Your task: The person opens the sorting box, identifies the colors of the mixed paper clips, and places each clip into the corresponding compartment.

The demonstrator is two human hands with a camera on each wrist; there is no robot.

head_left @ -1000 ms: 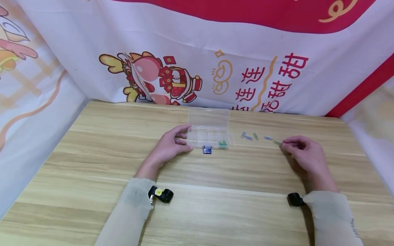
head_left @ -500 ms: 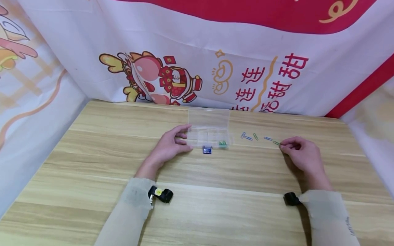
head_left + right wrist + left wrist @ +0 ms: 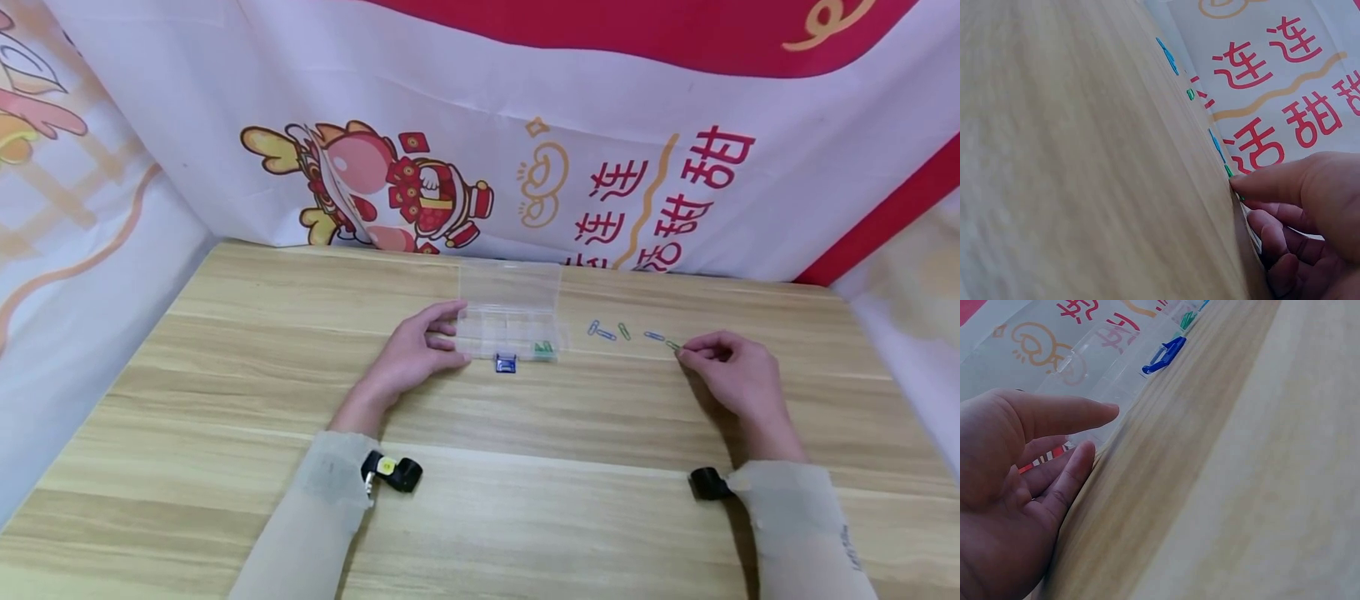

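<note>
A clear plastic compartment box [image 3: 492, 335] stands with its lid [image 3: 510, 285] raised, and a blue latch [image 3: 506, 363] hangs at its front. Green paper clips [image 3: 543, 347] lie in its front right compartment. My left hand [image 3: 412, 350] holds the box's left end, thumb at the front corner and index finger at the back one. Over to the right, my right hand [image 3: 738, 371] has thumb and index finger at the right end of a green paper clip [image 3: 672, 344], pinching it low at the table. In the right wrist view that green clip [image 3: 1229, 170] shows partly past the thumb tip.
Between box and right hand lie blue paper clips [image 3: 654, 336] and another green one [image 3: 624, 331]; two blue clips [image 3: 606, 335] are close together nearest the box. A printed cloth [image 3: 510, 167] hangs behind the wooden table [image 3: 555, 517].
My right hand has shifted slightly left, its fingertips now closer over the green paper clip's end. The left hand and the box stay in place.
</note>
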